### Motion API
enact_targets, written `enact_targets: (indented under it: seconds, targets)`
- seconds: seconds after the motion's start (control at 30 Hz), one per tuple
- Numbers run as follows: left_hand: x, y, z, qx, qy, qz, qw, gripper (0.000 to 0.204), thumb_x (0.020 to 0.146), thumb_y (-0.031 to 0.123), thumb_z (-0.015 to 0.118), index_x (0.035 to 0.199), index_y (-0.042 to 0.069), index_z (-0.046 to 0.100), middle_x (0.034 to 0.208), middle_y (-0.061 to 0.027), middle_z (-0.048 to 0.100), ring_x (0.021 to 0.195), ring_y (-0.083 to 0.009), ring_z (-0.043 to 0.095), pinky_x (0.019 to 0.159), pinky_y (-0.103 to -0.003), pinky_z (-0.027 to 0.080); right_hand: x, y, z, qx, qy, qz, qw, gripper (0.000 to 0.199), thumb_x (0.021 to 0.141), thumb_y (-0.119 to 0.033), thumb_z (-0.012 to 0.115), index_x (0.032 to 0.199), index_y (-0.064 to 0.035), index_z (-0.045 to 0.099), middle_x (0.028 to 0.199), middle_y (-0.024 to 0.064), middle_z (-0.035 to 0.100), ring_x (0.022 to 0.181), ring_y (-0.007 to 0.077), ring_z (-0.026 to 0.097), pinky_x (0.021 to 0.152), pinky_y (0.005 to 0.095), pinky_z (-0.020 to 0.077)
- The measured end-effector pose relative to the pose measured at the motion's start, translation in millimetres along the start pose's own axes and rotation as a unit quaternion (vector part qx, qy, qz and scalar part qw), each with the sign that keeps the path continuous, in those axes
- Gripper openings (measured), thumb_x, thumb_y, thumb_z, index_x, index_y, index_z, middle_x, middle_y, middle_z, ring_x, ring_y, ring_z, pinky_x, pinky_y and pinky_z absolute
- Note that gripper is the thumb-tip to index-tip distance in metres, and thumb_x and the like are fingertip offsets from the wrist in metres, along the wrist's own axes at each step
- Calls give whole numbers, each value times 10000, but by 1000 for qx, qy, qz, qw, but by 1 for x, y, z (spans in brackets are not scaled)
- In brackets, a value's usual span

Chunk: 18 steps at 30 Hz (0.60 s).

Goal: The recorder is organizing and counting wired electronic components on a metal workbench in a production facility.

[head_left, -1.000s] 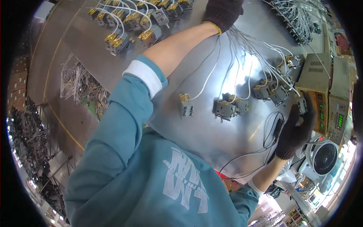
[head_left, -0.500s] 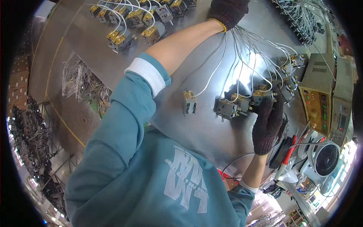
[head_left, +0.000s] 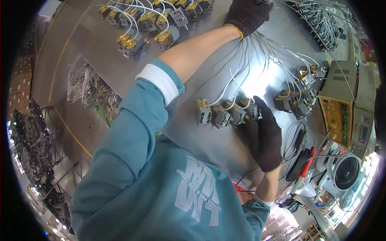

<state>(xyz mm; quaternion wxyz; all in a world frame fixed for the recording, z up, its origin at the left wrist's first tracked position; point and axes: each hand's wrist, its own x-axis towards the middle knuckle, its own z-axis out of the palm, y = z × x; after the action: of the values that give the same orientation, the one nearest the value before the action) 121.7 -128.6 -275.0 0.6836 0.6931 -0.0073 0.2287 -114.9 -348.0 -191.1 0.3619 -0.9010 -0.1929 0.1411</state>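
At the top of the metal table, my left hand (head_left: 248, 17) in a dark knitted glove is closed around a bundle of white wires (head_left: 263, 39). The wires fan out to small grey switch-like blocks with brass terminals. Several of these blocks (head_left: 204, 114) stand in a short row in front of me. My right hand (head_left: 263, 138), gloved too, lies along the right end of that row, its fingers stretched out and touching the last block (head_left: 254, 111). Farther right, another cluster of wired blocks (head_left: 299, 106) sits apart from the row.
More wired blocks (head_left: 148, 20) stand at the far left of the table, and a dense pile (head_left: 319, 24) lies at the far right. A bench instrument (head_left: 337, 102) with green digits, a red-handled tool (head_left: 307, 162) and a small fan (head_left: 346, 172) line the right side. Loose wires (head_left: 86, 82) lie beyond the left edge.
My right hand has moved left, and several blocks have shifted left with it into a row beside the single block. A gap now separates them from the right cluster.
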Motion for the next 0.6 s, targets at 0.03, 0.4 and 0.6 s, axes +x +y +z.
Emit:
enact_targets:
  seconds: [0.03, 0.4, 0.6]
  targets:
    - [0, 2, -2, 23, -7, -1, 1000, 180, 1018, 187, 675, 896, 56, 694, 643, -63, 663, 602, -154, 662, 588, -346, 512, -3, 7, -10, 24, -9, 12, 1000, 361, 1042, -108, 634, 1393, -34, 673, 954, 95, 761, 730, 175, 713, 678, 325, 572]
    - [-2, -11, 4, -22, -8, 29, 999, 168, 1021, 187, 686, 919, 57, 716, 654, -67, 683, 600, -157, 667, 596, -350, 524, 25, 70, -62, -144, 229, -79, 959, 841, 950, -154, 838, 1653, -40, 390, 1604, 179, 532, 1460, 286, 526, 1200, 434, 425]
    - [-1, -7, 1, -19, -10, 16, 1000, 184, 1024, 201, 666, 925, 56, 721, 654, -73, 688, 599, -170, 671, 599, -356, 529, 16, 48, -41, -109, 265, -5, 958, 861, 895, -109, 886, 1622, -38, 429, 1539, 173, 590, 1358, 261, 624, 1120, 397, 523]
